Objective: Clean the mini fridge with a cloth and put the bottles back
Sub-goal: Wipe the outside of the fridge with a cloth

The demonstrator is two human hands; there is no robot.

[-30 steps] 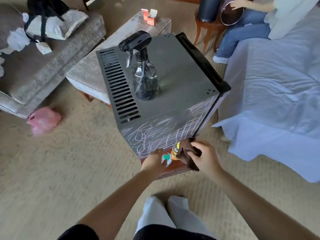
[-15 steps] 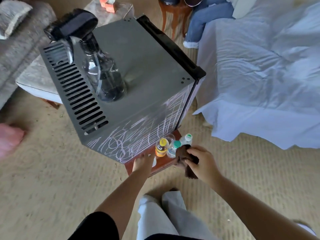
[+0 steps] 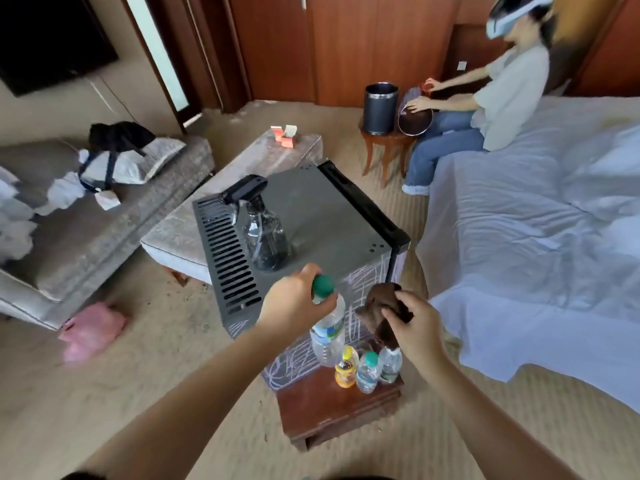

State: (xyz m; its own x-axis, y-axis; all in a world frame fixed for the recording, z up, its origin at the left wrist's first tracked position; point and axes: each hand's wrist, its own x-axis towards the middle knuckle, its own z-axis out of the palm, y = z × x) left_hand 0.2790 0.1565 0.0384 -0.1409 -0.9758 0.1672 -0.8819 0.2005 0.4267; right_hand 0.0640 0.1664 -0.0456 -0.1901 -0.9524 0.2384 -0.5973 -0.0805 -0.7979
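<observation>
The grey mini fridge (image 3: 322, 216) stands on a low wooden table (image 3: 322, 407), its side scribbled with chalk lines. My left hand (image 3: 294, 306) grips a clear water bottle (image 3: 329, 334) with a green cap by the neck, lifted above the table. My right hand (image 3: 415, 327) holds a crumpled brown cloth (image 3: 381, 306) beside the fridge's side. On the table stand a small orange bottle (image 3: 345, 367), a green-capped bottle (image 3: 367, 372) and another clear bottle (image 3: 390, 365). A spray bottle (image 3: 263, 230) with a black trigger stands on the fridge top.
A bed with white sheets (image 3: 536, 254) lies to the right. A seated person (image 3: 485, 109) handles a bin by a small table with a black bin (image 3: 380, 109). A grey ottoman (image 3: 221, 209) and sofa (image 3: 86, 223) are left; a pink bag (image 3: 91, 330) lies on the carpet.
My left hand has taken hold of the green-capped water bottle and lifted it off the table. My right hand rose with the cloth. The camera tilted up to show the room.
</observation>
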